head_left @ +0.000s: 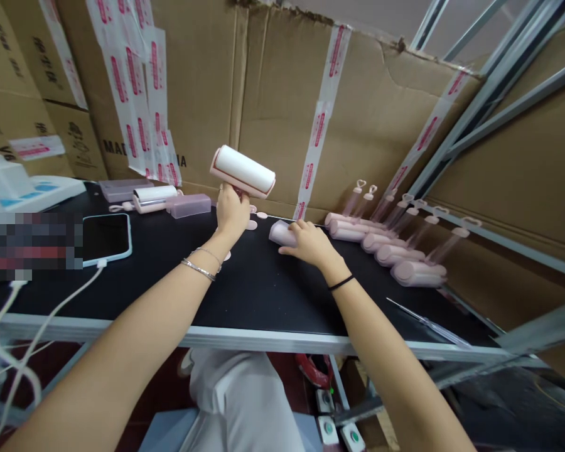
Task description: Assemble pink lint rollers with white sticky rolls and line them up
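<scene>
Raised above the far side of the black table, a lint roller (245, 171) with a white roll and pink frame is gripped by its handle in my left hand (232, 213). My right hand (311, 243) is closed on a translucent pinkish plastic cover (280, 233) that rests on the table; the fingers partly hide it. Small pink oval pieces (251, 225) lie between my two hands. To the left, near the cardboard wall, another lint roller (156, 198) lies beside a translucent cover (188, 205).
Several pink lint rollers with clear handles (412, 273) are lined up at the right. A screwdriver (428, 325) lies near the front right edge. On the left are a phone (107, 238) with a white cable and a power strip (51, 190). Cardboard (273, 113) stands behind the table.
</scene>
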`<state>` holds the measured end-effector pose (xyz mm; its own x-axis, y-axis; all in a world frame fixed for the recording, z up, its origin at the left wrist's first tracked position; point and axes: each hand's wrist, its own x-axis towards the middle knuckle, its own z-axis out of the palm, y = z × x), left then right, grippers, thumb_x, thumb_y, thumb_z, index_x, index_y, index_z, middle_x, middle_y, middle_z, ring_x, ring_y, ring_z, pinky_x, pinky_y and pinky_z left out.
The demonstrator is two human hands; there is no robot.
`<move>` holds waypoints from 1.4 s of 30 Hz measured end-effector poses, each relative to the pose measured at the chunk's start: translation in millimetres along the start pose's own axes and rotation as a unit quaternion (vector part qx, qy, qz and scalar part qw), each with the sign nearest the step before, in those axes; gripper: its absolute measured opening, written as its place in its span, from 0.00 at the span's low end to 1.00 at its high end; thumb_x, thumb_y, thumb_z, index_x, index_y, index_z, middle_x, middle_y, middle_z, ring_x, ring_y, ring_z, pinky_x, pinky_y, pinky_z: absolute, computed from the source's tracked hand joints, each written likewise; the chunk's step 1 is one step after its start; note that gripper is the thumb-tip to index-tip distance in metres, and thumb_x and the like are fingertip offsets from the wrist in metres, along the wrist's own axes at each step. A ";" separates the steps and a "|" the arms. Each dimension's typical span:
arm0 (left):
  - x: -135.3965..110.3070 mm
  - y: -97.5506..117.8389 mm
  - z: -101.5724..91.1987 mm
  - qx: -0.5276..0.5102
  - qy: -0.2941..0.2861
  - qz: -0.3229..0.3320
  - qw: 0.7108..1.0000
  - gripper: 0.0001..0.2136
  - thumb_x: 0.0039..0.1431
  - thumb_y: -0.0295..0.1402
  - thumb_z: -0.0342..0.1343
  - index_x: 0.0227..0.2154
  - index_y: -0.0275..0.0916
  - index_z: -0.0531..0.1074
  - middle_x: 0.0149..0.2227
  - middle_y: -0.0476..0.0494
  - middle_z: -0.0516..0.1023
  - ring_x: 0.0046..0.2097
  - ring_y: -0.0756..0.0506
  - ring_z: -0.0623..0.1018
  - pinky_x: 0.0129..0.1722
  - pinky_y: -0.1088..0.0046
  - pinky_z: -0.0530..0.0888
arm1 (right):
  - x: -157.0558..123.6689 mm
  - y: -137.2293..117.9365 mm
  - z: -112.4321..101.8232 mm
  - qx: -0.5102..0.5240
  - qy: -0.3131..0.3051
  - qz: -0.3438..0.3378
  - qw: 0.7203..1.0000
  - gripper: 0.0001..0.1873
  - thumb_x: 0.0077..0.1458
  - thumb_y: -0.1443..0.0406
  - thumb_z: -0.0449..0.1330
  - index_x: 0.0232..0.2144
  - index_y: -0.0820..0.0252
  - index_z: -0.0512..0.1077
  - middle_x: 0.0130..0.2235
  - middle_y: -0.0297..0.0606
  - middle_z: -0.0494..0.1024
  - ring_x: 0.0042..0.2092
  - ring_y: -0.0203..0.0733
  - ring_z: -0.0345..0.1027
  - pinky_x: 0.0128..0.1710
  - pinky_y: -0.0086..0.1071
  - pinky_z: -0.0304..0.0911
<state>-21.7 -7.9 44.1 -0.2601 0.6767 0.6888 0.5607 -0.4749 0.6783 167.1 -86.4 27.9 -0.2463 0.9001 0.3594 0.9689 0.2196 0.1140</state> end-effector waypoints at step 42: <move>-34.9 19.4 4.1 0.249 -0.302 0.182 0.902 0.14 0.59 0.35 0.45 0.44 0.35 0.67 0.45 0.31 0.76 0.45 0.35 0.77 0.40 0.60 0.74 | -3.3 31.1 10.0 0.623 0.103 0.053 0.774 0.33 0.44 0.49 0.62 0.48 0.58 0.59 0.51 0.45 0.71 0.52 0.46 0.67 0.51 0.39 0.64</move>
<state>1.4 -38.4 32.2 0.4040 0.7811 0.4761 0.8449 -0.5181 0.1331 198.3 -78.8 21.0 -0.0383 0.8868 0.4605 0.2229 0.4568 -0.8612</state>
